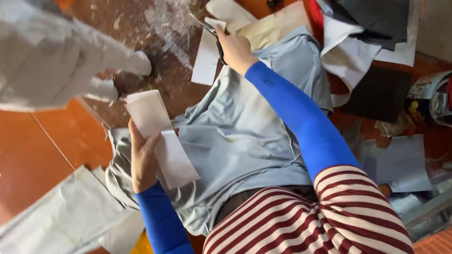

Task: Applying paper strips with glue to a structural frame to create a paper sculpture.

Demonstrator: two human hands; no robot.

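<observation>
Left hand point(143, 159) grips a white paper strip point(160, 139) above grey cloth point(237, 137). Right hand point(235, 49), reaching out, holds scissors point(210, 31) beside a white sheet point(206, 57).

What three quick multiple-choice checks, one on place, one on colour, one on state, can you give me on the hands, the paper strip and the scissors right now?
1. Where is the white paper strip?
A. On the floor beside the black sheets
B. In the left hand, held above the grey cloth
C. Under the red tin

2. What colour are the sleeves on both forearms?
A. Blue
B. Green
C. Yellow

3. What is the right hand doing?
A. Resting flat and empty on the lap
B. Gripping a pair of scissors, arm stretched forward
C. Holding the paper strip

Key: 1 B, the left hand pinches the strip over the grey cloth on the lap. 2 A, the sleeves are bright blue. 3 B, the right hand is closed around the scissors near the cream sheets.
</observation>
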